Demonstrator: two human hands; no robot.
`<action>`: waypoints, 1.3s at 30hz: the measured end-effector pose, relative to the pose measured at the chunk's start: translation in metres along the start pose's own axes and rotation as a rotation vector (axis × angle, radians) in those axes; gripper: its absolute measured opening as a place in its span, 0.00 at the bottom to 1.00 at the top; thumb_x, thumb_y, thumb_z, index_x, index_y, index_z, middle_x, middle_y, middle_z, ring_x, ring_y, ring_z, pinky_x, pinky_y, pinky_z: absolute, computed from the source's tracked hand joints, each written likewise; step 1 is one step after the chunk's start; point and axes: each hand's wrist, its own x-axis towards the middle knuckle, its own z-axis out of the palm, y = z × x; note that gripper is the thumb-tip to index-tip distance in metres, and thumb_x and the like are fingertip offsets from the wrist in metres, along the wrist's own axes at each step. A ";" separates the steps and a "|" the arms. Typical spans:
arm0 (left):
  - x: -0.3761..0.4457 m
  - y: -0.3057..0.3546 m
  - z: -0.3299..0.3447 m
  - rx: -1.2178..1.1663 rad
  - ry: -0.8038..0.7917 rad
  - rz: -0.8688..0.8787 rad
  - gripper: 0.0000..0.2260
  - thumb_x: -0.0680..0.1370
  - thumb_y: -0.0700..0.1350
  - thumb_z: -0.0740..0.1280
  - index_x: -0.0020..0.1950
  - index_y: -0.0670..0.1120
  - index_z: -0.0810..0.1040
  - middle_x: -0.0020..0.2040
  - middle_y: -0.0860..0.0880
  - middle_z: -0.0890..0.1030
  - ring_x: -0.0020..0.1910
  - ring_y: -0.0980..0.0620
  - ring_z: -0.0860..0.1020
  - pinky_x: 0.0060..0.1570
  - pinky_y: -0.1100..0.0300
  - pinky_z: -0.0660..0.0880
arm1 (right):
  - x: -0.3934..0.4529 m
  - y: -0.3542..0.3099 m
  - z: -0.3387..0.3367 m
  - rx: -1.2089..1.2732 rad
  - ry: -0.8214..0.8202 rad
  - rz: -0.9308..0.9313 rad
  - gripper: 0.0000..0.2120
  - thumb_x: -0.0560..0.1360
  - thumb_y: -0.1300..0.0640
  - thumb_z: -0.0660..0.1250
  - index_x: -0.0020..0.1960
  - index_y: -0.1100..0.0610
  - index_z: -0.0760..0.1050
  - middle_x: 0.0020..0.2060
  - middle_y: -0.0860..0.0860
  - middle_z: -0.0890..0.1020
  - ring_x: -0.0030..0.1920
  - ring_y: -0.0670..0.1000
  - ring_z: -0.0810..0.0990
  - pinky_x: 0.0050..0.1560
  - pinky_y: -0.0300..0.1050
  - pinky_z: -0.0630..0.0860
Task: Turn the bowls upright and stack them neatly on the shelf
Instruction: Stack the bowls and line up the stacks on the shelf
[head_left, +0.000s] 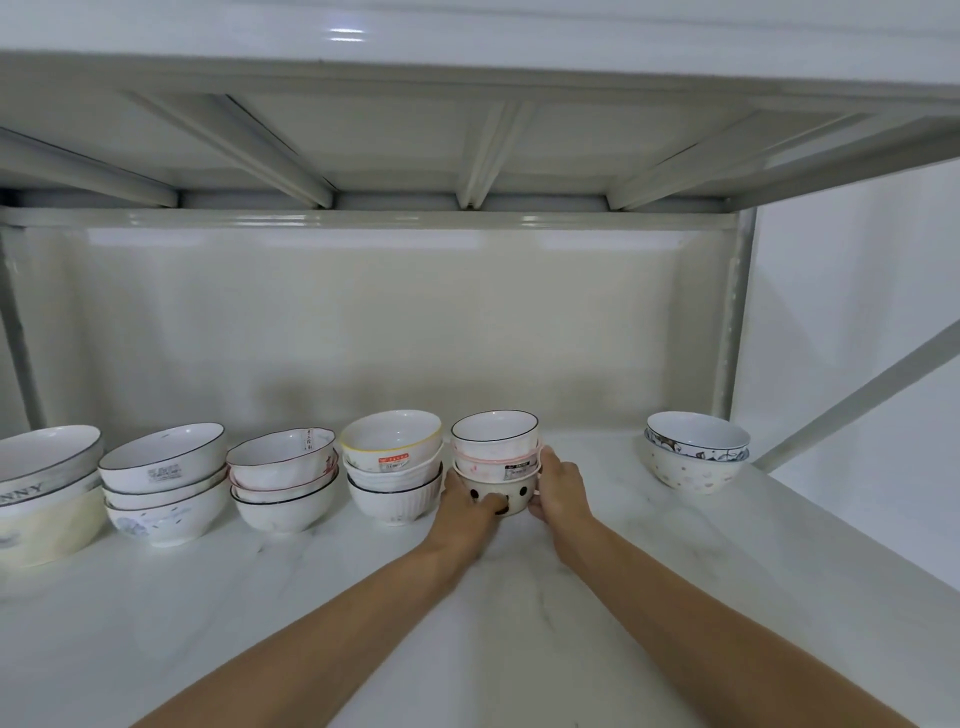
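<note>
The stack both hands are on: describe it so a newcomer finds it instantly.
On the white marble-look shelf, a row of bowl stacks runs along the back. Fifth from the left is the held stack, gripped by the left hand and right hand. Its bottom bowl alone has black dots, and a wide gap separates it from the two-bowl stack on the right.
</note>
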 end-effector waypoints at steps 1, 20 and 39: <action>-0.002 0.001 -0.002 0.000 -0.012 -0.002 0.28 0.64 0.45 0.65 0.65 0.47 0.69 0.59 0.49 0.80 0.58 0.51 0.78 0.57 0.50 0.76 | -0.001 0.000 0.000 -0.011 0.003 0.000 0.40 0.59 0.29 0.51 0.57 0.57 0.73 0.50 0.54 0.82 0.51 0.57 0.82 0.57 0.58 0.78; -0.018 0.028 0.072 -0.084 -0.380 -0.250 0.09 0.78 0.43 0.66 0.57 0.43 0.75 0.47 0.49 0.75 0.49 0.51 0.76 0.47 0.62 0.75 | 0.002 -0.029 -0.138 0.212 0.437 0.088 0.14 0.73 0.53 0.61 0.54 0.61 0.69 0.46 0.57 0.74 0.46 0.58 0.75 0.54 0.57 0.76; 0.083 0.030 0.240 -0.240 -0.266 -0.260 0.32 0.77 0.63 0.50 0.70 0.41 0.71 0.61 0.40 0.79 0.59 0.42 0.79 0.63 0.47 0.74 | 0.044 -0.035 -0.203 0.185 0.252 0.069 0.27 0.81 0.44 0.54 0.70 0.64 0.69 0.60 0.60 0.79 0.59 0.60 0.79 0.62 0.55 0.75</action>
